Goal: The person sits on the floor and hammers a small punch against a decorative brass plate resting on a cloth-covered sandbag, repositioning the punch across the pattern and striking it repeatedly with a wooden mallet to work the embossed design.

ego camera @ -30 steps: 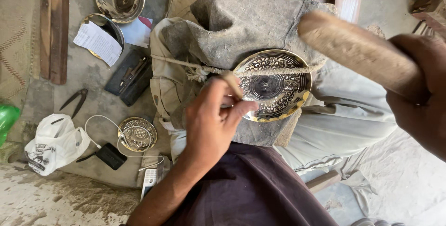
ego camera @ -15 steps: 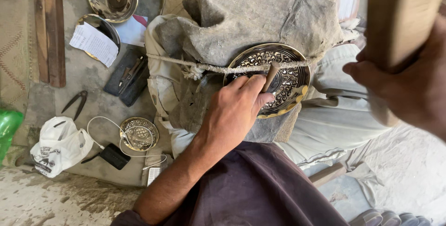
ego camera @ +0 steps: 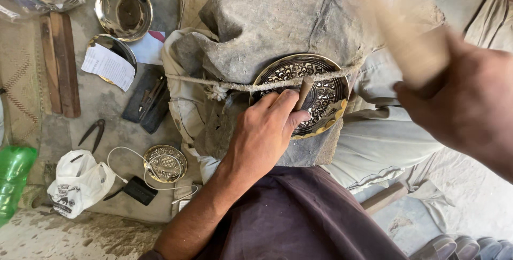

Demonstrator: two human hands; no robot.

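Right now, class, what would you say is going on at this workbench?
A person is working an engraved metal plate that a rope binds against a padded block. The left hand holds a small chisel-like tool upright on the plate's patterned face. The right hand grips a wooden mallet, blurred by motion above the plate. A smaller engraved dish, plain bowls and pliers lie to the side.

A floor-level metal-engraving workshop: an engraved plate (ego camera: 315, 91) roped to a padded block, brass bowls (ego camera: 124, 10) at eleven o'clock, pliers (ego camera: 92, 134) and tool case (ego camera: 147, 102) at nine.
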